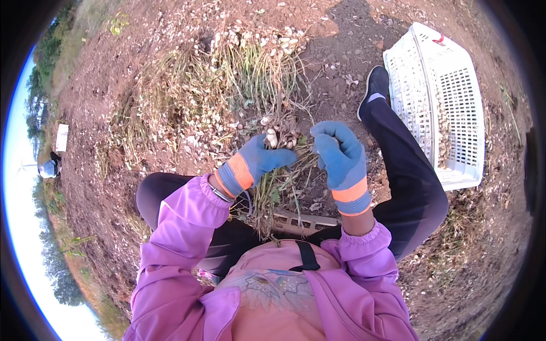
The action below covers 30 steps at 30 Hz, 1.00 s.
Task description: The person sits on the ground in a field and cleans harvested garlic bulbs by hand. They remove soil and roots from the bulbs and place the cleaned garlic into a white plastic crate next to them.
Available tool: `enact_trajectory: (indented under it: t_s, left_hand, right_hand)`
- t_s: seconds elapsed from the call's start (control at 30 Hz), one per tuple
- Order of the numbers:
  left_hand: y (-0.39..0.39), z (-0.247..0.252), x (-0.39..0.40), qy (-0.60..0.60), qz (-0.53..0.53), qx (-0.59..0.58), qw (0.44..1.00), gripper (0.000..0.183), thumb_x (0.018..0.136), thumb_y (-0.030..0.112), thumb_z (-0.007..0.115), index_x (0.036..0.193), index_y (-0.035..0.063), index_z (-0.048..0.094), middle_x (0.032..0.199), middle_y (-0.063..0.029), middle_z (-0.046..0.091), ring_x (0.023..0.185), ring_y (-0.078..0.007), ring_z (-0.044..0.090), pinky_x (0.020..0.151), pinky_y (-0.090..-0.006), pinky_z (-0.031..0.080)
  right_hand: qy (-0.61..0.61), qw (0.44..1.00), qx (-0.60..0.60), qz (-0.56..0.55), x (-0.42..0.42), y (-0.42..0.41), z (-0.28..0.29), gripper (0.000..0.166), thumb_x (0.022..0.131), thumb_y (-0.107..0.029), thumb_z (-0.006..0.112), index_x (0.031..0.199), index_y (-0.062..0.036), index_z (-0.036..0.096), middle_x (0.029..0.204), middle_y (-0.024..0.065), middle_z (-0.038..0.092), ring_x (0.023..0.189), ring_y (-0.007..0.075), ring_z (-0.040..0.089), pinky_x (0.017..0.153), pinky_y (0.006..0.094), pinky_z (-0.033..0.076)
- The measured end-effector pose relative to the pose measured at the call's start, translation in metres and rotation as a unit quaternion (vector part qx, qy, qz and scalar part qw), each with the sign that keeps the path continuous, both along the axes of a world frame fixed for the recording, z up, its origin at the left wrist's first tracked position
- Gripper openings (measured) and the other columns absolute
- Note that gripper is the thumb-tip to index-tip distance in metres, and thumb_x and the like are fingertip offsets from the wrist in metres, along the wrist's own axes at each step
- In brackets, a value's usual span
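My left hand (264, 157), in a blue and grey work glove with an orange cuff band, is closed around a bunch of pulled peanut plants (273, 192). Peanut pods (271, 138) and roots stick up past its fingers, and the stems hang down between my legs. Just right of the bunch is my right hand (340, 149), in a matching glove, its fingers curled with the fingertips near the roots. Whether it holds a pod cannot be seen. Beyond both hands lies a heap of peanut plants (251, 72) with pods at its far edge.
A white plastic crate (460, 106) with some peanuts (443, 128) inside stands at the right, beside my shoe (377, 83). Dry leaves and stalks litter the soil. At the far left are another person (49, 168) and a pale container (62, 137).
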<state>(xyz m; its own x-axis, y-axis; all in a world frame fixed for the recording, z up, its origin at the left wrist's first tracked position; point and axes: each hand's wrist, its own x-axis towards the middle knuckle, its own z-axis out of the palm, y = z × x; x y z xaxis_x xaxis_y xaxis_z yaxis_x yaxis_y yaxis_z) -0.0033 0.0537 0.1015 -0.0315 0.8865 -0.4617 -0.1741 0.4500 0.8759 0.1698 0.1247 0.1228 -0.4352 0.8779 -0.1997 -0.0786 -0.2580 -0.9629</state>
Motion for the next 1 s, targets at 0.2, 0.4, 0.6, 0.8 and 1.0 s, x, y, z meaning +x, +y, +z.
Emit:
enact_trajectory:
  t_s: [0.2, 0.4, 0.6, 0.8, 1.0]
  left_hand:
    - [0.007, -0.008, 0.009, 0.200, 0.038, -0.049, 0.978, 0.036, 0.069, 0.012, 0.073, 0.097, -0.0048, 0.057, 0.085, -0.0097, 0.063, 0.078, -0.0117, 0.057, 0.062, -0.0281, 0.048]
    - [0.003, -0.052, -0.001, 0.359, -0.018, -0.026, 0.933, 0.040, 0.073, 0.018, 0.069, 0.102, -0.0042, 0.052, 0.087, -0.0163, 0.063, 0.081, -0.0229, 0.062, 0.067, -0.0349, 0.049]
    - [-0.004, -0.052, -0.004, 0.475, -0.051, 0.030, 0.878, 0.043, 0.072, 0.017, 0.069, 0.105, -0.0022, 0.049, 0.087, -0.0197, 0.061, 0.082, -0.0308, 0.060, 0.067, -0.0394, 0.048]
    - [-0.002, -0.030, -0.001, 0.526, -0.094, 0.008, 0.845, 0.036, 0.074, 0.014, 0.061, 0.104, -0.0014, 0.048, 0.087, -0.0249, 0.060, 0.085, -0.0409, 0.059, 0.071, -0.0449, 0.048]
    - [0.009, -0.006, 0.005, 0.588, -0.144, -0.027, 0.796, 0.040, 0.074, 0.024, 0.066, 0.100, 0.0008, 0.047, 0.086, -0.0202, 0.062, 0.080, -0.0377, 0.061, 0.069, -0.0451, 0.048]
  right_hand:
    - [-0.131, 0.919, 0.370, 0.016, -0.026, -0.013, -0.016, 0.021, 0.071, -0.008, 0.065, 0.092, -0.0064, 0.063, 0.078, 0.0118, 0.056, 0.068, 0.0281, 0.054, 0.060, 0.0362, 0.043]
    - [-0.200, 0.871, 0.447, 0.027, -0.036, -0.017, -0.023, 0.028, 0.071, -0.010, 0.066, 0.097, -0.0065, 0.056, 0.082, 0.0131, 0.054, 0.075, 0.0331, 0.053, 0.063, 0.0410, 0.043]
    - [-0.212, 0.860, 0.463, -0.027, -0.044, -0.038, -0.035, 0.031, 0.071, -0.006, 0.065, 0.097, -0.0033, 0.049, 0.089, 0.0157, 0.054, 0.074, 0.0353, 0.054, 0.063, 0.0418, 0.044]
    - [-0.183, 0.881, 0.434, -0.041, -0.045, -0.044, -0.043, 0.027, 0.073, -0.005, 0.064, 0.095, -0.0032, 0.049, 0.088, 0.0159, 0.053, 0.073, 0.0346, 0.054, 0.065, 0.0389, 0.045]
    - [0.005, 0.981, 0.192, -0.027, -0.034, -0.033, -0.047, 0.017, 0.073, -0.003, 0.057, 0.090, -0.0029, 0.053, 0.076, 0.0061, 0.053, 0.060, 0.0142, 0.052, 0.050, 0.0284, 0.041]
